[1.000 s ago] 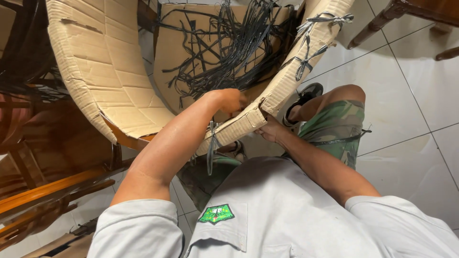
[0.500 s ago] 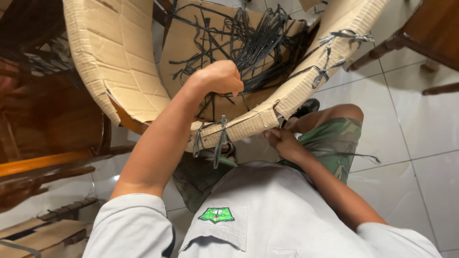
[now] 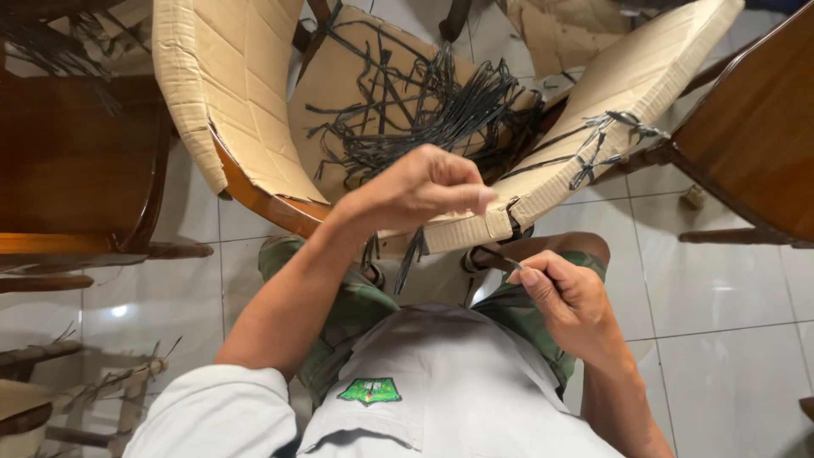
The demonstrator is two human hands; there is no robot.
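My left hand (image 3: 420, 187) is up over the front edge of the chair (image 3: 229, 93), fingers curled shut with thumb and forefinger pinched together at the cardboard wrap (image 3: 462, 231); I cannot tell whether a strap end sits between them. My right hand (image 3: 570, 301) is lower, just under that edge above my knee, its fingers closed on a thin dark strap (image 3: 498, 259) that runs up to the band around the cardboard. The two hands are apart, one above the wrapped rail and one below it. The chair stands before my lap on the white tile floor (image 3: 729, 288), its arms and back covered in cardboard. A loose heap of black straps (image 3: 441, 119) lies on the seat. More straps (image 3: 606, 140) are knotted around the arm on my right. Dark wooden furniture (image 3: 763, 144) stands close on both sides
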